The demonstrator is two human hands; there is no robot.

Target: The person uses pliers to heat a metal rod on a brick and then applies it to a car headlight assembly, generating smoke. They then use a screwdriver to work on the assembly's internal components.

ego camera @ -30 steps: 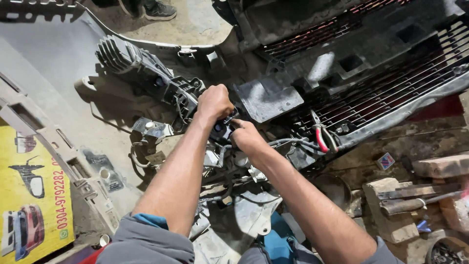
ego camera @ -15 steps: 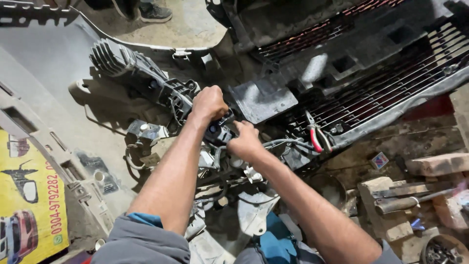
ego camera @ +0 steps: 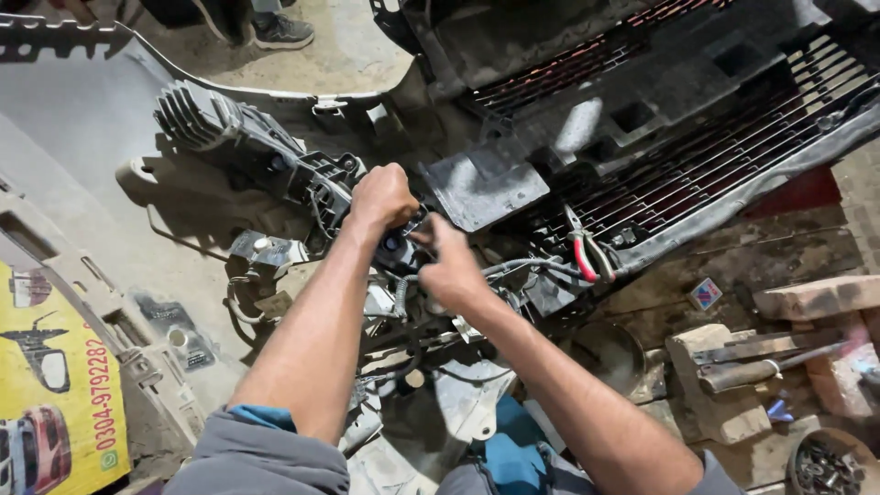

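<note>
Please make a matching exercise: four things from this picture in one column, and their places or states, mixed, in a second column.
Things:
1. red-handled pliers
2. yellow printed poster
3. left hand
4. round container of small metal parts

Places or states:
A. bottom right corner
B. closed around a small black part
C. resting on the black grille
D. at the left edge

Pairs: 1-C, 2-D, 3-B, 4-A

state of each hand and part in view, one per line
left hand: fisted around a small black connector
right hand: fingers pinching at the same connector
red-handled pliers: lying loose on the grille, untouched
grille: detached, lying tilted on the ground
ribbed black part: resting beside the left hand, unheld
</note>
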